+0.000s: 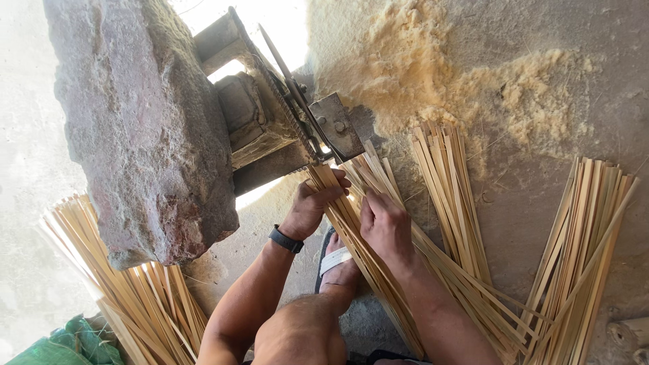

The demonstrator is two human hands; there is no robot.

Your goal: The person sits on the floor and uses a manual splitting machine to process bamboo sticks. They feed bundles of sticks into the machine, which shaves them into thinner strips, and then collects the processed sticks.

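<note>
Gripping the bamboo strips point(378, 270) — left hand point(312, 206) fingers curled round, right hand point(384, 223) pressing flat — beside the metal cutter point(324, 125)

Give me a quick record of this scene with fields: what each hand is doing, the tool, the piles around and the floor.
left hand: left hand grips the bundle of bamboo strips near its top end
right hand: right hand rests on the same bundle
tool: metal cutter beside a large stone block
piles: strips at right, middle and lower left
floor: sawdust on concrete
foot: sandalled foot under the bundle
</note>
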